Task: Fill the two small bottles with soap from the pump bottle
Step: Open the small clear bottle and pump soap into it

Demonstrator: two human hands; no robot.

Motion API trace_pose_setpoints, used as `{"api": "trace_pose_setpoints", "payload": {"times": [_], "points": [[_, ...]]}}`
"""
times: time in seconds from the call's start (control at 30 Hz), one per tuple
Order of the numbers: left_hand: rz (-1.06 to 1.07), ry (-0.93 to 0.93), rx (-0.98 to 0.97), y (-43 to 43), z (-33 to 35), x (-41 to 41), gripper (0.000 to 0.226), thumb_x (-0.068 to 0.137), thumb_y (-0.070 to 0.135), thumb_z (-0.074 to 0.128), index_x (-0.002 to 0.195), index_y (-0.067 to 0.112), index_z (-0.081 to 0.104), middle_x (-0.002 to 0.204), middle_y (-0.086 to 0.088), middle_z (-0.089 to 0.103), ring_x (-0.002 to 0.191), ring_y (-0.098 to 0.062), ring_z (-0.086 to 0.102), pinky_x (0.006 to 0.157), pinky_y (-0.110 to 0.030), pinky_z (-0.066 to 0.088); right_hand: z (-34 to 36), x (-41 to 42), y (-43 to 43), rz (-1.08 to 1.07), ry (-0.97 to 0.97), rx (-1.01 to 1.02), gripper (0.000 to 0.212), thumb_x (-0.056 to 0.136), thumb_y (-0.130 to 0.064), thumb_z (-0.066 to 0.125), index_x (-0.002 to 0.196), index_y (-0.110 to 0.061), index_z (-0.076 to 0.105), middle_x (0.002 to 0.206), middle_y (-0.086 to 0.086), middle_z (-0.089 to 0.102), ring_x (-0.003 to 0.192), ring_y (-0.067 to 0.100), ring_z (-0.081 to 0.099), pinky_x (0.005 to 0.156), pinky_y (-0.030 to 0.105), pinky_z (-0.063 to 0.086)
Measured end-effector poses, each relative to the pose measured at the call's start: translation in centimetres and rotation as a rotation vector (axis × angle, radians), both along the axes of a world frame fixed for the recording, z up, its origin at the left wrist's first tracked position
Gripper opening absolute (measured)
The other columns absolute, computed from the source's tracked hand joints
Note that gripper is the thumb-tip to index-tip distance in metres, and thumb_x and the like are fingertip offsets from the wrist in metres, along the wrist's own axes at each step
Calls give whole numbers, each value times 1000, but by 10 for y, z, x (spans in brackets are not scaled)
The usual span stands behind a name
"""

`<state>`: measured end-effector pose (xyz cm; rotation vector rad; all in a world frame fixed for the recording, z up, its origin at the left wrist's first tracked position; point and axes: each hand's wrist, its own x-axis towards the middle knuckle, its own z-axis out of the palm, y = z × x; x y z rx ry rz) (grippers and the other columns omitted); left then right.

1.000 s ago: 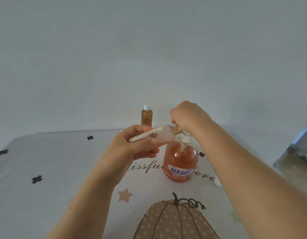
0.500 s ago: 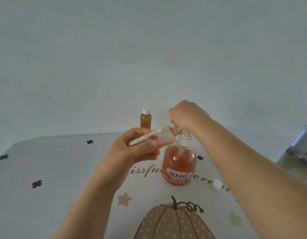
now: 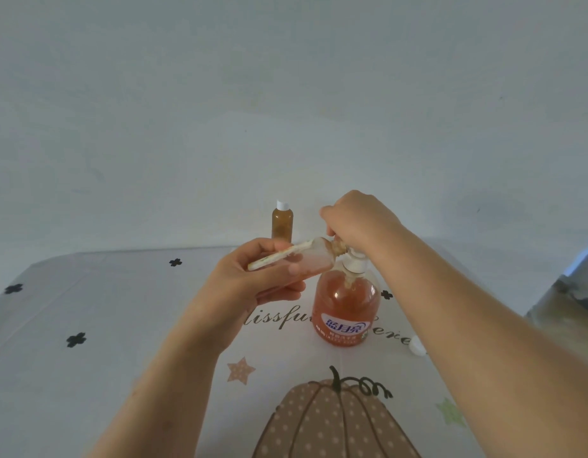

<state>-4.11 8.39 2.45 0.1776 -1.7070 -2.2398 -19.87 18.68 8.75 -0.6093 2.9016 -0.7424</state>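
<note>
Overhead, right hand (image 3: 358,219) fisted atop pump bottle (image 3: 347,305)

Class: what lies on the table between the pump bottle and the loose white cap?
Nothing: between the pump bottle and the white cap the head view shows only printed tablecloth.

A pale tablecloth (image 3: 98,375) covers the table, printed with a large dotted pumpkin (image 3: 335,421) with a curling dark stem at the near edge. A tan star (image 3: 240,370) sits just to the pumpkin's left and a green star (image 3: 451,412) to its right. Cursive dark lettering (image 3: 279,320) runs across the cloth farther back. Small black clover marks (image 3: 76,339) are scattered toward the left side. A plain grey-white wall (image 3: 286,94) rises beyond the far edge.
</note>
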Motion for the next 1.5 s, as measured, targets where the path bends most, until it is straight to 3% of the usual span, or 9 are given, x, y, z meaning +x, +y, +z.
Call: {"api": "trace_pose_setpoints", "payload": {"times": [0.4,0.53,0.8,1.2,1.5], "points": [[4,31,7,3,0,0,23,67,9,78,88,15,72,90,-14,73,77,-29,70,71,-31,58,1,-3,4,42,47,-32,29,92,-26,49,95,-9,72,89,7,76,65,25,61,66,30,47],[4,54,10,4,1,0,24,66,9,78,89,15,72,90,-14,73,78,-28,71,72,-31,58,6,-5,5,53,45,-17,30,90,-28,51,96,-9,73,92,6,78,84,27,73,78,35,55],[-10,59,42,4,1,1,22,66,8,78,84,19,73,90,-13,73,78,-28,70,72,-31,58,4,-8,2,5,-4,-2,31,86,-26,52,98,-9,76,81,4,73,65,23,58,64,30,43],[-8,-4,37,-1,-3,-1,29,65,5,79,92,10,70,94,-13,70,79,-32,71,71,-30,59,-12,-12,-1,-31,15,19,32,89,-30,50,91,-13,77,79,5,73,69,24,65,68,31,47],[1,57,45,4,0,0,28,64,6,78,91,12,70,91,-12,73,78,-28,70,72,-31,59,3,-9,2,-18,57,41,27,88,-27,52,91,-13,74,75,3,69,67,23,63,59,27,41]]}}
